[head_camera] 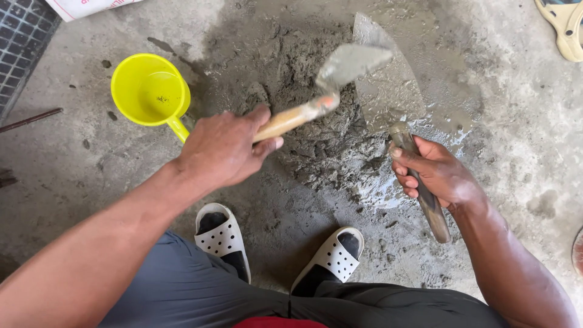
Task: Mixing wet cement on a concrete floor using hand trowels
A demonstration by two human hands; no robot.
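2 trowels [349, 64] [388, 91], 1 scoop [149, 90] (yellow), 2 sandals [221, 237] [334, 258].

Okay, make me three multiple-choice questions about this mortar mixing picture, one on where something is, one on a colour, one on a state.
1. Where does the scoop lie?
A. Beside the mortar heap, near the left hand
B. On the heap
C. Between the sandals

2. What colour is the scoop?
A. Red
B. Yellow
C. Blue

3. How does the right hand stand?
A. Open, flat on the floor
B. Closed round the handle of the large trowel
C. Holding the scoop

Answers: A, it sits on bare floor left of the heap; B, bright yellow plastic; B, fingers wrap the handle while the left hand holds the small trowel.
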